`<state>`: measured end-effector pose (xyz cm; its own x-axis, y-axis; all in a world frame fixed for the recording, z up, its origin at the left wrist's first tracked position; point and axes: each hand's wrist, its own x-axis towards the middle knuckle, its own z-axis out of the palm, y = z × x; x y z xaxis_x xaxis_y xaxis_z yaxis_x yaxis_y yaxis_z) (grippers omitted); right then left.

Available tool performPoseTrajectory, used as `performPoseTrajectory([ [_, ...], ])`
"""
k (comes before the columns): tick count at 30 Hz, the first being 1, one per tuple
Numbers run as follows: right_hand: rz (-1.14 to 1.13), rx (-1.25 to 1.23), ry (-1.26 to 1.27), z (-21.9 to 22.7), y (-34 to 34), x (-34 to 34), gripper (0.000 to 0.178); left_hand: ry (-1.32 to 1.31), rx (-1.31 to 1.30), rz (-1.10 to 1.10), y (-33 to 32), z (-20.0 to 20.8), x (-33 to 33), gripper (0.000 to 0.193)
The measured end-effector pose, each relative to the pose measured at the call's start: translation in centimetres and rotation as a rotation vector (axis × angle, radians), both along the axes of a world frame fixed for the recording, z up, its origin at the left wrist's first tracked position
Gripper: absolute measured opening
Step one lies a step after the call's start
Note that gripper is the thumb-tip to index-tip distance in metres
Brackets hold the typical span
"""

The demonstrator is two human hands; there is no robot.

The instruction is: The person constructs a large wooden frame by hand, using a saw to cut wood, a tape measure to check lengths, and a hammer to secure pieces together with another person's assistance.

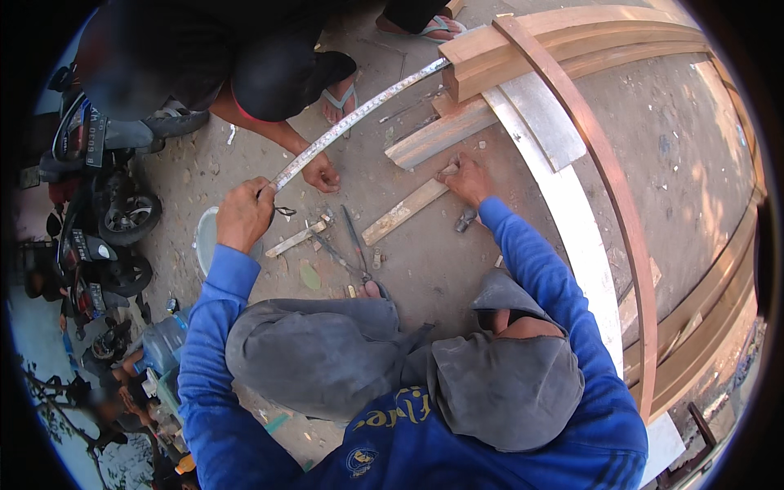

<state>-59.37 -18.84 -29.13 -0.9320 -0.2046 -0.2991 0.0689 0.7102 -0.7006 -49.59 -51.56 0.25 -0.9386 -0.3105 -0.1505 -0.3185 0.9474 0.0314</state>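
Far L of frame I've got dark parked motorbikes (131,219), w/ a clear blue plastic jug (166,337) lower L. Then a pale round basin (206,245), partly behind the wrist of my L hand (247,211). L fingers are clamped on the lower end of a long, narrow, silvery metal strip (351,121), running from ctr-left to upper ctr. Below it: a short pale wooden stick (296,238), a co-worker's bare hand (321,173), fingers loosely curled, & a dark long-handled tool (353,237) on the ground. At ctr lies a flat, narrow, light-brown wooden batten (406,212). My R hand (469,181) is at its upper end, fingers bent & close together; can't tell from here if they're clamped on it. Just below: small dark metal block (465,220). Upper R: thick light-brown wooden beams (572,33), w/ a long reddish-brown wooden strip (608,171) across them, beside a long white flat board (572,220).
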Motion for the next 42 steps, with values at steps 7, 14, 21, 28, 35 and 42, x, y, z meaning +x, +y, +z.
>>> performPoseTrajectory([
  [7,-0.633,-1.270,-0.505,1.1,1.8,4.6,0.051,-0.021,0.002,-0.029,0.2,0.2,-0.1,0.030],
  [14,-0.648,-1.442,-0.737,11.6,7.2,7.8,0.044,0.010,0.049,-0.043,0.5,0.6,-0.2,0.031],
  [21,-0.763,-1.385,-0.353,16.4,8.2,2.7,0.039,0.024,0.082,-0.060,0.7,0.3,0.0,0.029],
  [28,-0.776,-1.606,-0.331,14.0,7.4,-4.0,0.057,-0.001,0.070,-0.086,0.8,0.6,-0.1,0.029],
  [35,-0.736,-1.688,0.031,12.8,5.0,-9.7,0.039,-0.012,0.049,-0.061,1.3,0.8,0.0,0.030],
  [42,-0.765,-1.357,0.413,9.7,5.4,-10.5,0.039,-0.027,0.044,-0.059,1.6,0.8,0.0,0.029],
])
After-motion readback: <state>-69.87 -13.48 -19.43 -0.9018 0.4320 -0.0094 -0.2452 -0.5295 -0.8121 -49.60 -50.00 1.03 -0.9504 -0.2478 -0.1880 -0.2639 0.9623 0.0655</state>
